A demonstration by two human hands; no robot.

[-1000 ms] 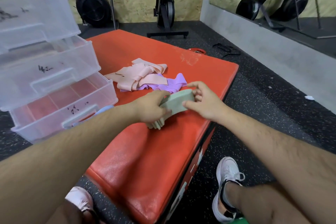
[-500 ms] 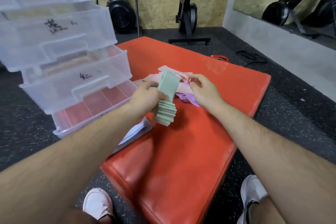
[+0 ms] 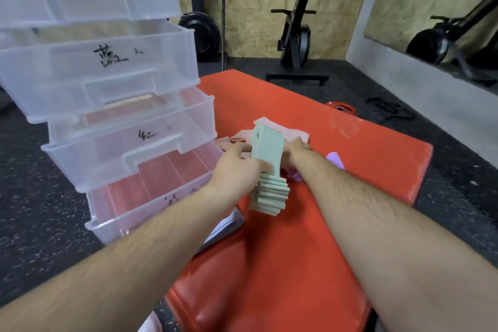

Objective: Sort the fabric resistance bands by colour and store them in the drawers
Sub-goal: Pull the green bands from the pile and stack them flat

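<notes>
My left hand [image 3: 237, 167] grips a stack of pale green bands [image 3: 268, 170], held upright above the red mat [image 3: 350, 167]. Their lower ends fan out below my fingers. My right hand [image 3: 295, 149] reaches past the stack and rests on the pink bands [image 3: 285, 131] lying behind it; its fingers are mostly hidden. A bit of purple band [image 3: 335, 159] shows right of my right wrist. The clear plastic drawer unit [image 3: 113, 121] stands at the left with several drawers pulled out; the lowest drawer [image 3: 151, 197] sits just left of my left hand.
The drawers carry black handwritten labels. A white sheet [image 3: 229, 224] lies under the lowest drawer's front corner. Exercise bikes [image 3: 296, 35] stand by the wooden back wall. A red disc [image 3: 341, 108] and black cords [image 3: 390, 110] lie on the dark floor beyond the mat.
The view has swung closer to the drawers. My left hand has raised the green stack more upright. My right hand let go of the stack and moved onto the pink bands behind it.
</notes>
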